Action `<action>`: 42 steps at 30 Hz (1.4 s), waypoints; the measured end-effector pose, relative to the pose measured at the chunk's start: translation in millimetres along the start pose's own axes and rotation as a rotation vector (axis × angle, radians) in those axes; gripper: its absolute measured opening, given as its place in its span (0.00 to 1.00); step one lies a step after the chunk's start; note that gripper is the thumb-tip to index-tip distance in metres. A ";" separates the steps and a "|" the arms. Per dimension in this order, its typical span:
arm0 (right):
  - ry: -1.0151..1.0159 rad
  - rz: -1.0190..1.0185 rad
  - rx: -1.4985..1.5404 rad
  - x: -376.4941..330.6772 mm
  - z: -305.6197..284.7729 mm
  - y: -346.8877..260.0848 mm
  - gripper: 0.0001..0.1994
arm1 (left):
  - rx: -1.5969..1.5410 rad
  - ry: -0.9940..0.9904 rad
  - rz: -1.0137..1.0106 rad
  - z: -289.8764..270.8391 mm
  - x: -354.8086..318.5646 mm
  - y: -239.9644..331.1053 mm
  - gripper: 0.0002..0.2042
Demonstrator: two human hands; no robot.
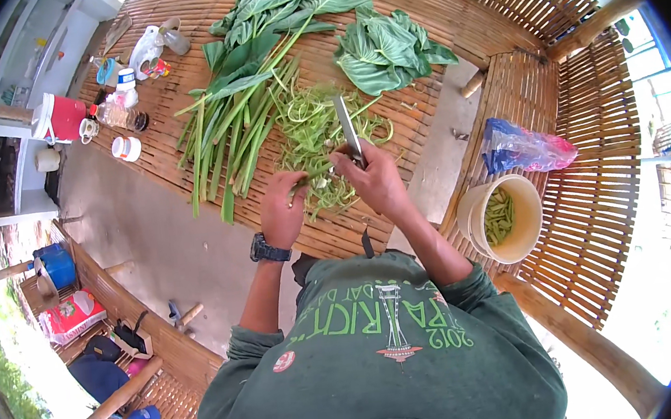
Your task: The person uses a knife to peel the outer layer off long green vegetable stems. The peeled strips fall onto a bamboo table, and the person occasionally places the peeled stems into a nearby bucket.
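Knife (347, 124) in the right hand (375, 177), grip wrapped around its handle, blade over the right part of the peelings heap (301, 119). At the heap's near edge, the left hand's (278, 209) grip pinches a green stalk (313, 172). Long stems (219, 152) crowd the tabletop (160, 134) immediately left of the heap; broad leaves (250, 22) lie beyond it, a second leaf bunch (384, 49) beyond and right. A white jar (126, 149) and a bottle (120, 116) sit well left of the heap; well right are a plastic bag (525, 147) and, nearer the wearer, a pail (529, 223) holding green pieces (499, 217).
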State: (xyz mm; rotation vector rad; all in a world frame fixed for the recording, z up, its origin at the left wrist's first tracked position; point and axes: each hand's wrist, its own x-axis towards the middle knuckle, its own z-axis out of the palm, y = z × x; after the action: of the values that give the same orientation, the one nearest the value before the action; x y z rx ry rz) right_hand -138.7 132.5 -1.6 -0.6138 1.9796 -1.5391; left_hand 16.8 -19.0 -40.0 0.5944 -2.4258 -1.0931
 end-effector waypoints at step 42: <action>-0.136 -0.378 -0.039 -38.1 -7.6 -38.3 0.23 | 0.126 0.197 0.251 -20.5 32.1 64.5 0.15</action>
State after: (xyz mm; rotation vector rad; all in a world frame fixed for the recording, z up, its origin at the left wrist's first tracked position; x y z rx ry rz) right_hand -114.6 153.7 42.5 -1.1303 1.8684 -1.6236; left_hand -12.4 -9.6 28.4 0.4007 -2.3319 -0.7488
